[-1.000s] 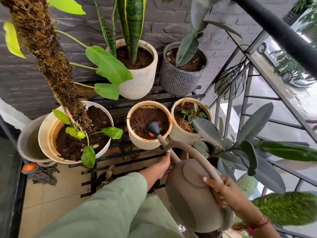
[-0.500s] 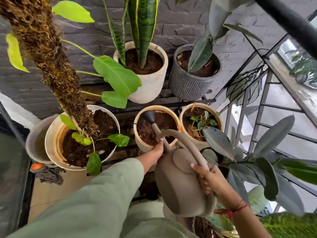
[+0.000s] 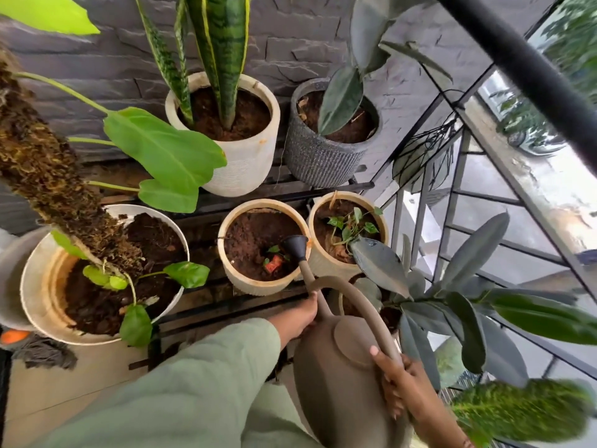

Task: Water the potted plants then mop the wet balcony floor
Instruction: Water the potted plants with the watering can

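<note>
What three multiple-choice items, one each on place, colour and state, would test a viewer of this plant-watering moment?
1. The rose of the watering can hangs over: A the grey pot; B the middle beige pot; C the floor.
2. The pot holding the snake plant is: A white; B black; C red.
3. The right hand: A hangs free; B grips the can's handle; C touches a leaf.
Answers: B, the rose sits above that pot's soil by its right rim; A, its ribbed wall is plain white; B, fingers curl round the handle.
</note>
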### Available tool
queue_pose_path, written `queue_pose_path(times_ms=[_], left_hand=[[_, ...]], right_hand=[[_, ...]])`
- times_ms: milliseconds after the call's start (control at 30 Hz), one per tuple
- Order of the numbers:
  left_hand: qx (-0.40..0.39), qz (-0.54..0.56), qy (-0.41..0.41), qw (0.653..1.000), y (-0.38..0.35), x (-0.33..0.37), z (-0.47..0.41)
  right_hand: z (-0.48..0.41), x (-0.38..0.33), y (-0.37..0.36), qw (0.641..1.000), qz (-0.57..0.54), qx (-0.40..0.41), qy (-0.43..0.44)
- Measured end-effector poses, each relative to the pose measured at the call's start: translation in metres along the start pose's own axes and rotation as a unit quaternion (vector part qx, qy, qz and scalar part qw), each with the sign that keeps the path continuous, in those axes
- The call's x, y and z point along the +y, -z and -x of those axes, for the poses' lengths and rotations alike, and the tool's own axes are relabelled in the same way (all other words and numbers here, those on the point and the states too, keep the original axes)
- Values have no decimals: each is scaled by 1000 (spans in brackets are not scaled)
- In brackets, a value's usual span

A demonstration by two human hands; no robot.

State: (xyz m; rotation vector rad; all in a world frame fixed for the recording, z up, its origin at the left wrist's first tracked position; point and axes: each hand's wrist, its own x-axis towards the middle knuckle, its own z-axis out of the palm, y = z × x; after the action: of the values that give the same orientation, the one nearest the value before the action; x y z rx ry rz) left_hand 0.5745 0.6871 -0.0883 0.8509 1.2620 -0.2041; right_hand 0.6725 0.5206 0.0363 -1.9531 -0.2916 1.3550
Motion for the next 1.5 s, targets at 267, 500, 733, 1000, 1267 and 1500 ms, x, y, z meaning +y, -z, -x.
queue_pose_path(times_ms=[267, 500, 733, 1000, 1267, 1500], left_hand=[[17, 18, 29, 999, -2, -42, -8], [42, 73, 74, 994, 15, -56, -13], [69, 126, 49, 988, 45, -44, -3], [87, 118, 2, 989, 63, -26, -1], [118, 143, 0, 983, 49, -46, 14], [131, 116, -34, 984, 11, -66, 49]], right_hand=[[13, 24, -8, 1000, -9, -12, -22], [10, 15, -22, 998, 16, -65, -20], [-1, -9, -38, 994, 62, -92, 12], [-3, -26, -47, 990, 115, -54, 57], [4, -13, -37, 977, 175, -90, 79], [32, 25, -8, 982, 174, -48, 61]])
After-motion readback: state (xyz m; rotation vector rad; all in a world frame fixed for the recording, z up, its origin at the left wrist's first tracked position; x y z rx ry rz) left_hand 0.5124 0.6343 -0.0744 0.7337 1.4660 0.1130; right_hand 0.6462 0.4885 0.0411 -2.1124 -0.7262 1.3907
